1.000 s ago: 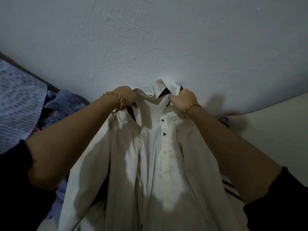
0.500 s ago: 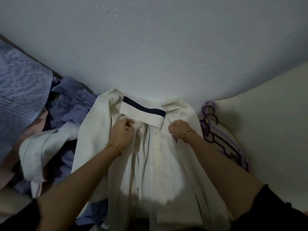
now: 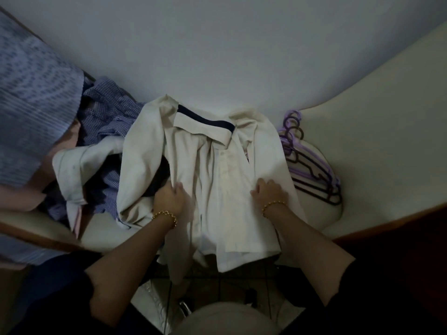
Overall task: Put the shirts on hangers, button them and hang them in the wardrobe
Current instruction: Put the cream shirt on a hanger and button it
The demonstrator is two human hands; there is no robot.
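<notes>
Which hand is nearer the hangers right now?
Right. The right hand lies on the shirt beside the hangers; the left hand grips its opposite side.

**Mostly cloth, some plastic**

I see matt, creased woven cloth in the white shirt (image 3: 217, 170) at centre and in the crumpled checked blue shirt (image 3: 108, 112) at left. The hangers (image 3: 332, 192) at right look like smooth plastic. A beaded bracelet (image 3: 166, 214) glints like metal.

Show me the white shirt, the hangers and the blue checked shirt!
white shirt (image 3: 219, 180): head view, on its middle button strip.
hangers (image 3: 332, 193): head view, on the stacked shoulder ends.
blue checked shirt (image 3: 108, 110): head view, on its crumpled cloth.
</notes>
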